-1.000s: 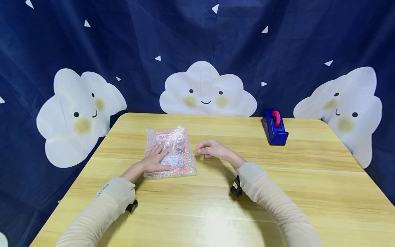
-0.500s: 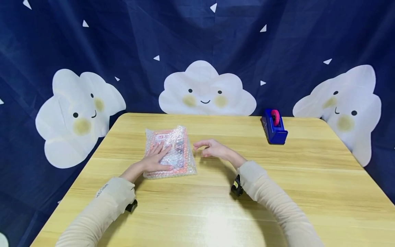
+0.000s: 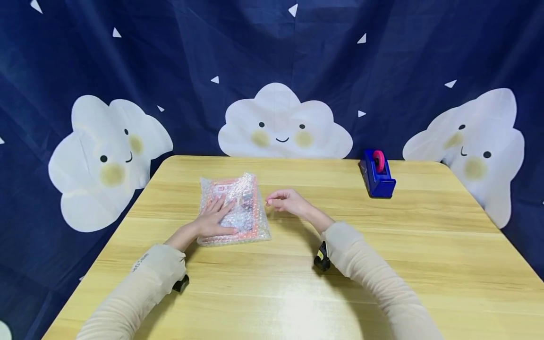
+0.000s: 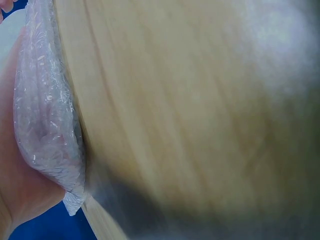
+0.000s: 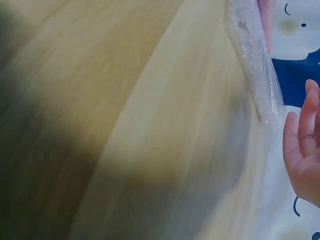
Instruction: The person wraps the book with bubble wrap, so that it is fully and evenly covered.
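Note:
A flat package wrapped in bubble wrap, orange-edged inside, lies on the wooden table left of centre. My left hand rests flat on top of it with straight fingers. The left wrist view shows the bubble wrap edge-on against the palm. My right hand hovers just right of the package, fingers loosely curled, holding nothing. The right wrist view shows that hand beside the package's edge.
A blue tape dispenser with a pink roll stands at the back right of the table. A dark blue curtain with white cloud faces hangs behind. Black wrist cameras sit under both sleeves.
My right hand has drifted slightly left and away, closer to the package's right edge. The left hand and the package have stayed still.

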`<state>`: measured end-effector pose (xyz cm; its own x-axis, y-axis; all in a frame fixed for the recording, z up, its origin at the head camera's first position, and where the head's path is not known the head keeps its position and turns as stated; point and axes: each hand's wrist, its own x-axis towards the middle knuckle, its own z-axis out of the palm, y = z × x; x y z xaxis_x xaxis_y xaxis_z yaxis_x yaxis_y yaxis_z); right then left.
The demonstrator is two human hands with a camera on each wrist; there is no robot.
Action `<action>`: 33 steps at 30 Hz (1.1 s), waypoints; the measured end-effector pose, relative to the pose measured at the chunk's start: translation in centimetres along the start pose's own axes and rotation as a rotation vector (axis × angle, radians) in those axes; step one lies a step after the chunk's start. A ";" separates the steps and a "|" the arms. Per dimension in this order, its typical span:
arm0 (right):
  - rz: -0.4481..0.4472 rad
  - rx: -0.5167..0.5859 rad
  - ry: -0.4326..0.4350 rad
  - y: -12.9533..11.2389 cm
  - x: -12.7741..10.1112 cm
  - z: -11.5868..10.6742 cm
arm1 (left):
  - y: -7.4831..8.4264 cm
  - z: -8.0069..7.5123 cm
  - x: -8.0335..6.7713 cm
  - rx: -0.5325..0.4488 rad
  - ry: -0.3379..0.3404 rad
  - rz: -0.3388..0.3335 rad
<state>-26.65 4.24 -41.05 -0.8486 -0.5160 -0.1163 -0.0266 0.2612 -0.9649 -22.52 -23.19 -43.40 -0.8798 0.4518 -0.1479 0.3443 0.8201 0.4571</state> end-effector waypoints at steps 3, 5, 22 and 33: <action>-0.023 -0.027 0.013 0.0 0.0 0.1 | -0.1 0.0 0.1 0.012 -0.001 0.000; -0.039 -0.048 0.013 0.0 0.0 0.3 | -0.1 0.0 0.1 0.015 -0.005 -0.001; -0.076 -0.004 -0.040 -0.1 0.1 1.0 | -0.1 0.0 0.1 0.009 -0.009 -0.011; -0.228 -0.428 -0.146 0.3 0.8 2.0 | 0.0 -0.2 0.0 -0.002 -0.014 -0.012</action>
<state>-26.23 2.27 -41.88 -0.7142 -0.6995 0.0244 -0.4424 0.4241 -0.7902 -22.61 -23.25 -43.24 -0.8793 0.4465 -0.1657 0.3327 0.8248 0.4571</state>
